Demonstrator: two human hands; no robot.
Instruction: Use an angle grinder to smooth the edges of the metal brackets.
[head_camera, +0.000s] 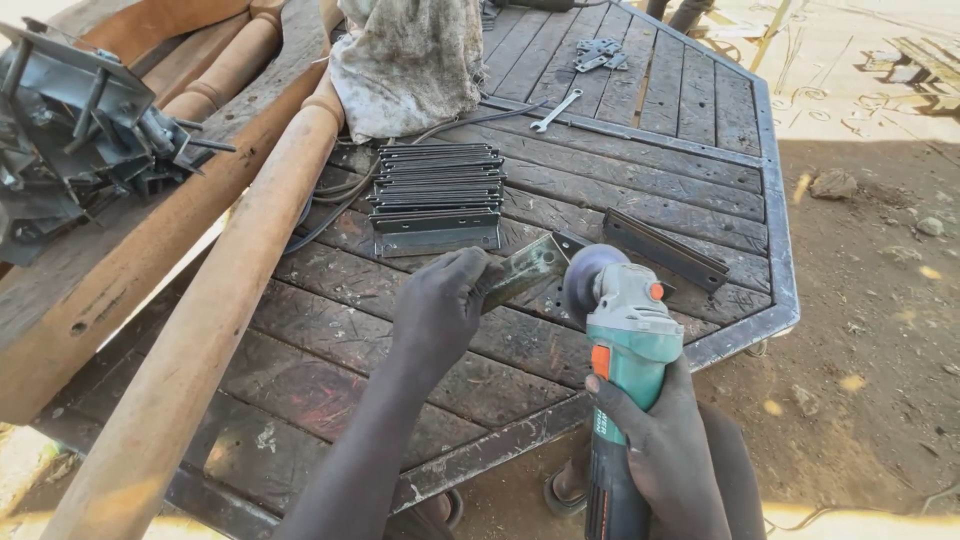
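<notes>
Right hand (655, 440), nearest to the camera, grips closed around the body of a teal angle grinder (625, 335) whose disc (585, 280) meets the end of a metal bracket (525, 270). Left hand (440, 305) is closed on the other end of this bracket and presses it on the wooden counter (600, 190). In my judgement the bare fingers (470, 270) are near the disc; if the bracket slips or the disc catches, they could be cut, and sparks may reach the stack of brackets (437, 195) close behind. The bracket looks flat, dull grey and slightly bent, lying tilted beside a dark angle bar (665, 250).
</notes>
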